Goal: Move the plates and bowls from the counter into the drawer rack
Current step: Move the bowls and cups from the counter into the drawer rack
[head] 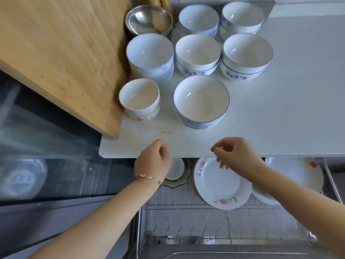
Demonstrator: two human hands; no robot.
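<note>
Several stacks of white bowls stand on the white counter (280, 113): a wide blue-rimmed stack (201, 101) nearest me, a small stack with a red flower print (140, 100) to its left, more blue-patterned stacks (197, 53) behind. Below the counter edge the wire drawer rack (205, 219) is pulled out. In it lie a floral plate (222, 186), a larger plate (298, 171) at the right and a small white dish (176, 168). My left hand (153, 161) and my right hand (235, 156) hover at the counter's front edge, fingers loosely curled, holding nothing.
A large wooden cutting board (65, 53) leans over the counter's left side. A steel bowl (148, 20) sits at the back beside it. Dark glass surfaces (46, 165) fill the lower left. The rack's front rows of wire dividers hold nothing.
</note>
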